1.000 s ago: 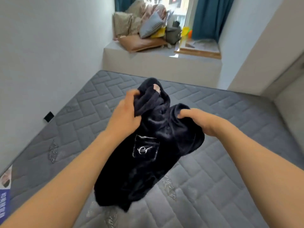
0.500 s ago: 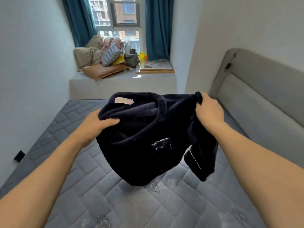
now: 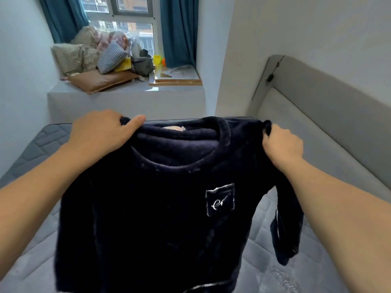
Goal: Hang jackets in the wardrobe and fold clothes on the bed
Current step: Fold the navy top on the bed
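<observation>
A dark navy fleece top (image 3: 160,208) with a small chest pocket and a white embroidered logo hangs spread out in front of me, above the grey quilted mattress (image 3: 36,250). My left hand (image 3: 101,132) grips its left shoulder, thumb over the fabric. My right hand (image 3: 281,144) grips the right shoulder, fingers curled round the cloth. One sleeve dangles at the right. A pale label shows inside the collar.
A grey padded headboard (image 3: 317,123) runs along the right. Beyond the bed, a window ledge (image 3: 127,96) holds a pile of pillows, cushions and clothes (image 3: 101,58) and a wooden tray (image 3: 175,79). Teal curtains frame the window. A white wall lies to the left.
The top went from a bunched bundle to being held up flat by both shoulders, front facing me. My hands moved apart and upward. My view turned right toward the headboard.
</observation>
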